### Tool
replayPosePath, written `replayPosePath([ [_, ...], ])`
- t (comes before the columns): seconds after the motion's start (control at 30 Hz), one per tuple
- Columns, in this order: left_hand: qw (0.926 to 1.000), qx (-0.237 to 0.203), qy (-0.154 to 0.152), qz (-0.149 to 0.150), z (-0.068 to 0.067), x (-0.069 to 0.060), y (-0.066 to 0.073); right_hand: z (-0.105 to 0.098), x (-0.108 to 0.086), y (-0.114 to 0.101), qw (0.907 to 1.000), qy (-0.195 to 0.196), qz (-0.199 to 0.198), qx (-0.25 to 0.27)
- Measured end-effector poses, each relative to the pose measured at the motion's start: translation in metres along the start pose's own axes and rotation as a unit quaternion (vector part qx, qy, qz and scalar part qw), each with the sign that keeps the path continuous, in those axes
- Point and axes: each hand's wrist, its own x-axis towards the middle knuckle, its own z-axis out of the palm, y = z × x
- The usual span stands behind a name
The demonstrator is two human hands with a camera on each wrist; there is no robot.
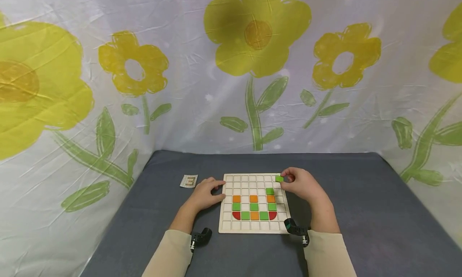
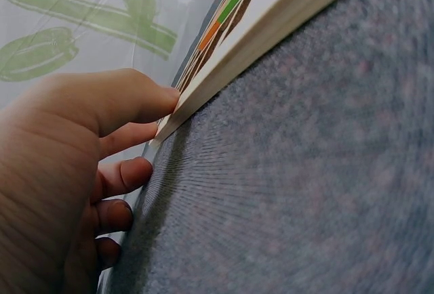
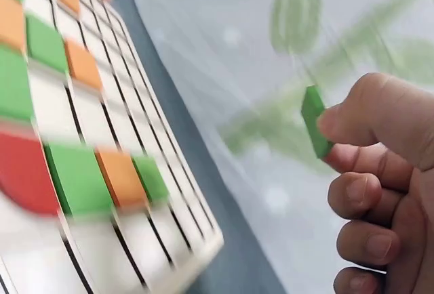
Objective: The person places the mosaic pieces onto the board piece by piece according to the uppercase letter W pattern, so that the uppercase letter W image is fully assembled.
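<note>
A pale wooden grid board (image 1: 231, 227) lies on the dark table. On it sit several green, orange and red tiles, with a red quarter-round tile (image 1: 236, 215) and another red one (image 1: 272, 215) at the two lower corners of the pattern. My right hand (image 1: 304, 185) pinches a green square tile (image 3: 315, 122) between thumb and index finger, above the board's far right corner. My left hand (image 1: 205, 195) rests at the board's left edge; in the left wrist view its thumb and index finger touch the board's side (image 2: 224, 80), the other fingers loosely bent.
A small printed card (image 1: 189, 181) with a grid picture lies left of the board. Dark grey cloth (image 1: 151, 213) covers the table. Behind and beside it hangs a white curtain (image 1: 191, 120) with yellow flowers. Each wrist wears a black camera mount (image 1: 201, 237).
</note>
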Motion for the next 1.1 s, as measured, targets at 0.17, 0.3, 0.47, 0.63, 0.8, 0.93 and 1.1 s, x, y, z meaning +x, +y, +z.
replayPosePath([
  [0.17,1.0000,-0.001,0.002,-0.003,0.001,0.001,0.000,0.017,0.004,-0.032,0.9990,-0.021,-0.038,-0.011],
  [0.3,1.0000,-0.003,0.006,0.002,-0.001,0.001,0.000,0.029,0.007,-0.050,0.9972,-0.033,-0.057,-0.033],
  [0.47,0.9999,0.000,0.003,0.010,-0.004,-0.002,-0.002,0.047,0.010,-0.060,0.9944,-0.059,-0.065,-0.059],
  [0.63,0.9999,0.001,0.003,0.013,-0.003,-0.002,-0.004,0.070,0.020,-0.063,0.9896,-0.098,-0.063,-0.085],
  [0.8,0.9999,-0.003,0.004,0.012,-0.002,-0.001,-0.002,0.087,0.034,-0.068,0.9835,-0.130,-0.051,-0.115],
  [0.93,0.9999,-0.002,0.005,0.012,-0.001,0.000,-0.003,0.096,0.044,-0.070,0.9785,-0.141,-0.040,-0.145],
  [1.1,0.9999,0.001,0.006,0.010,0.001,0.001,-0.003,0.102,0.053,-0.070,0.9751,-0.152,-0.021,-0.160],
])
